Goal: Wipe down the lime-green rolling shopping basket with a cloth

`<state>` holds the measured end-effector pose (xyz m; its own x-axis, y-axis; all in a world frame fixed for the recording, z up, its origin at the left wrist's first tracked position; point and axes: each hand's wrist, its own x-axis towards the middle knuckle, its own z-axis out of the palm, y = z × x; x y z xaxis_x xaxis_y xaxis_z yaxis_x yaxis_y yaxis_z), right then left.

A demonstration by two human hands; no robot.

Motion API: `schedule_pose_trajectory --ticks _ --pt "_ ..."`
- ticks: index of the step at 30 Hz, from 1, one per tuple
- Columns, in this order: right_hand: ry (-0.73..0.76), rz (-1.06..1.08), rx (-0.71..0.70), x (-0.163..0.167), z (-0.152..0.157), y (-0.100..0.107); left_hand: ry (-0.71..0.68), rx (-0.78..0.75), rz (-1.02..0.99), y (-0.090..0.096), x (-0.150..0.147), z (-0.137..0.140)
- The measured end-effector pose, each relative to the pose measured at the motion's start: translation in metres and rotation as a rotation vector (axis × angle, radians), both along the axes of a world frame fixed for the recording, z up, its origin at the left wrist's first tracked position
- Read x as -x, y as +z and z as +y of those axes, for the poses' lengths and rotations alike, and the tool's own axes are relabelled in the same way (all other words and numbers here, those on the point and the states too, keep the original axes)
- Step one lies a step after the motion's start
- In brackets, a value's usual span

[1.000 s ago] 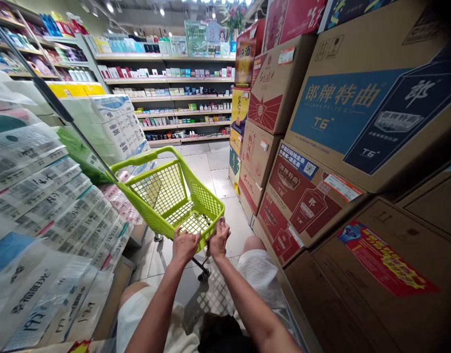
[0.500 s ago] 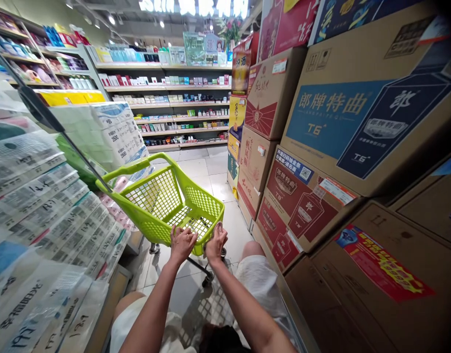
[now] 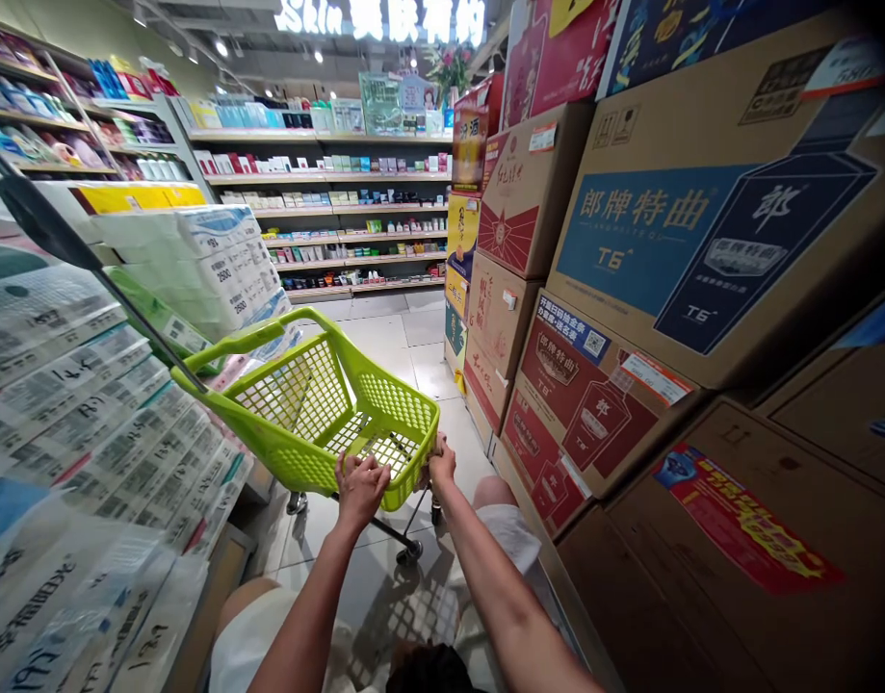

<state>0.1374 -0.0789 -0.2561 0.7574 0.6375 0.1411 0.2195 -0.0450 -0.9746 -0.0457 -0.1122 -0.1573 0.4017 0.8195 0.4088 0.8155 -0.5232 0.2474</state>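
Versus a second ago: cart is swinging its handle end farther left, away from the fingers; right fingers are now sitting farther round the outer side of the corner. Left fingers are staying on the near rim. Shelves beyond the fingers are showing lower, lit sign showing more.

Fingers: left bending mostly closed, hooking over the rim; right curling against the corner, tips hiding, can't tell how closed. Cart is standing just ahead of the fingers, touching both hands.

Cart is showing lime-green plastic, square-mesh walls, smooth rounded rim, basket narrowing toward the fingers. Metal frame and dark wheel are showing below the fingers. Thin pole with a dark sleeve is slanting up at the handle end, left of the fingers. Cardboard boxes are stacking up right of the fingers, glossy plastic-wrapped packs left.

Cart's long axis is running obliquely, near right to far left; narrow end is facing the fingers, handle end pointing far left.
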Motion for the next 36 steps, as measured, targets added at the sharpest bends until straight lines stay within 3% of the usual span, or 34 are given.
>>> schedule_pose_trajectory --ticks 6,11,13,15,18,20,22,26,30,32,36 --pt "0.048 -0.194 -0.055 -0.014 -0.001 0.034 0.016 0.017 0.019 0.004 -0.01 -0.006" --pt "0.145 -0.513 -0.062 0.035 -0.059 0.017 0.034 0.012 0.025 0.005 -0.016 -0.009" --pt "0.2 -0.585 -0.074 0.038 -0.068 0.017 0.025 0.012 0.037 0.006 -0.017 -0.012" --pt "0.224 -0.585 -0.053 0.019 -0.057 0.03 -0.001 0.025 0.059 0.008 -0.014 -0.013" --pt "0.242 -0.522 0.058 -0.034 -0.019 0.064 -0.102 0.086 0.102 0.014 -0.001 -0.004" --pt "0.34 -0.534 0.095 -0.063 0.002 0.081 -0.146 0.107 0.107 0.018 0.015 0.011" --pt "0.394 -0.564 0.111 -0.07 0.005 0.087 -0.127 0.097 0.112 0.022 0.032 0.028" --pt "0.352 -0.619 0.052 -0.017 -0.04 0.063 -0.062 0.057 0.197 0.025 0.05 0.048" --pt "0.403 -0.585 -0.071 0.033 -0.083 0.038 -0.021 0.001 0.209 0.022 0.043 0.047" --pt "0.366 -0.496 -0.069 0.027 -0.077 0.037 -0.01 -0.004 0.191 0.021 0.037 0.046" --pt "0.145 -0.197 0.031 -0.006 -0.038 0.037 0.022 0.0 0.19 0.02 0.027 0.044"
